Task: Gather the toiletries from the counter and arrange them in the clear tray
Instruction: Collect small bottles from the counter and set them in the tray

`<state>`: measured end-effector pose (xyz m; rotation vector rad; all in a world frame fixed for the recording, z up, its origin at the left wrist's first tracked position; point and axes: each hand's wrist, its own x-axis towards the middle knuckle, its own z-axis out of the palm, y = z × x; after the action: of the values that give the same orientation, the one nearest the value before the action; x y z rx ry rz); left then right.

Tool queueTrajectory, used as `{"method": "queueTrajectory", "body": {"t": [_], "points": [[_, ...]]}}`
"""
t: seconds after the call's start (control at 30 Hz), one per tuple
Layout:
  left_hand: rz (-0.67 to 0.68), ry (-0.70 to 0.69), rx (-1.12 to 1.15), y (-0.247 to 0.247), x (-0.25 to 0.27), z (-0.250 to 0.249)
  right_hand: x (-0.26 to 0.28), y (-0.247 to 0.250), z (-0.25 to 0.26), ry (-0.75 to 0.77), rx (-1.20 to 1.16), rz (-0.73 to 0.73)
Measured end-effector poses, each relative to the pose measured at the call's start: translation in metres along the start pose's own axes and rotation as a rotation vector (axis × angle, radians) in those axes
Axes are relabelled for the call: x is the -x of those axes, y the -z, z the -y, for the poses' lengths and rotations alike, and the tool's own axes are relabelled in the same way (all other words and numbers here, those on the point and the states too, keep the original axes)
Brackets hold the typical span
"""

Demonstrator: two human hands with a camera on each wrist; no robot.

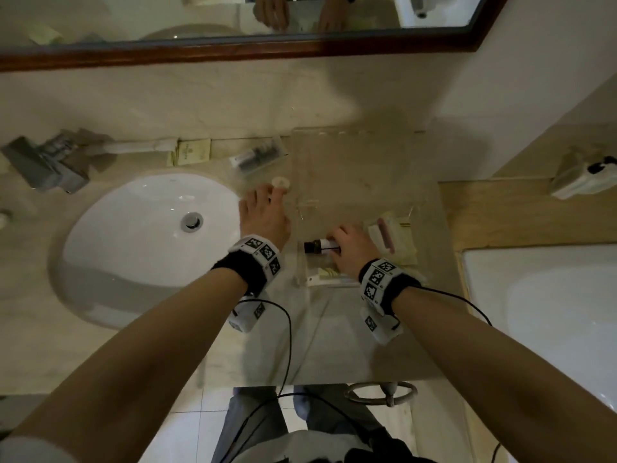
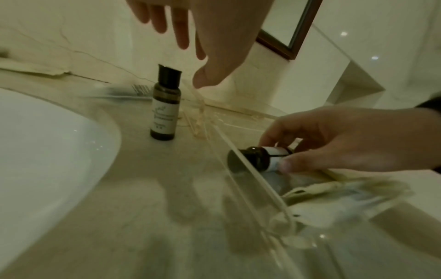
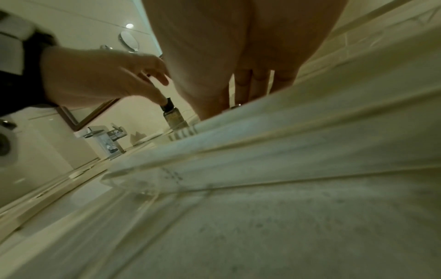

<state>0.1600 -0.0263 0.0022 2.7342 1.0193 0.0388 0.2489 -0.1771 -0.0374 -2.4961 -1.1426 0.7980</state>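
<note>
A clear tray [image 1: 430, 195] sits on the counter right of the sink. My right hand [image 1: 334, 243] grips a small dark bottle [image 1: 315, 246] with a white label, lying on its side low inside the tray's near left corner; the left wrist view shows the hand [image 2: 276, 152] pinching the bottle [image 2: 257, 156] behind the tray wall [image 2: 250, 175]. A second dark bottle [image 2: 164, 105] stands upright on the counter just left of the tray. My left hand [image 1: 267, 195] hovers over it with straight fingers [image 2: 181, 32]; in the right wrist view a fingertip [image 3: 163, 100] sits at its cap [image 3: 169, 105].
Cream packets [image 1: 402, 253] and a pinkish stick [image 1: 385, 235] lie in the tray. A bagged dark item [image 1: 258, 155] and a cream sachet [image 1: 192, 152] lie by the back wall. The sink [image 1: 133, 248], tap [image 1: 46, 162], mirror frame [image 1: 233, 50] and a towel ring [image 1: 380, 392] surround the area.
</note>
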Motion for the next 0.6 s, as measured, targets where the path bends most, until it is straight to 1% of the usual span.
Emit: {"method": "queueTrajectory", "body": {"t": [0.03,0.1,0.17,0.2,0.23,0.27,0.33,0.4,0.5,0.53,0.6], "points": [[0.025,0.009,-0.016,-0.001,-0.004,0.003,0.001,0.000,0.000,0.001,-0.008,0.001],[0.143,0.010,-0.030,-0.004,-0.012,0.009,0.004,-0.001,-0.001,-0.012,-0.040,-0.018],[0.292,0.023,0.019,-0.006,-0.020,0.013,0.010,-0.003,-0.002,-0.039,-0.064,-0.041],[0.329,0.026,0.063,-0.006,-0.022,0.014,0.013,-0.004,-0.003,-0.050,-0.069,-0.051],[0.324,0.022,0.113,-0.005,-0.023,0.013,0.015,-0.005,-0.004,-0.062,-0.072,-0.060],[0.286,0.015,0.175,-0.005,-0.022,0.011,0.018,-0.006,-0.005,-0.076,-0.077,-0.067],[0.170,-0.011,0.308,-0.002,-0.019,0.006,0.020,-0.008,-0.006,-0.114,-0.095,-0.068],[0.099,-0.049,0.414,0.001,-0.015,-0.001,0.020,-0.009,-0.005,-0.149,-0.116,-0.047],[0.104,-0.084,0.514,0.003,-0.008,-0.011,0.019,-0.009,-0.002,-0.161,-0.165,-0.053],[0.123,-0.112,0.509,0.001,-0.007,-0.014,0.018,-0.010,-0.002,-0.161,-0.174,-0.064],[0.200,-0.217,0.406,-0.007,-0.005,-0.018,0.017,-0.011,-0.001,-0.187,-0.204,-0.095]]}}
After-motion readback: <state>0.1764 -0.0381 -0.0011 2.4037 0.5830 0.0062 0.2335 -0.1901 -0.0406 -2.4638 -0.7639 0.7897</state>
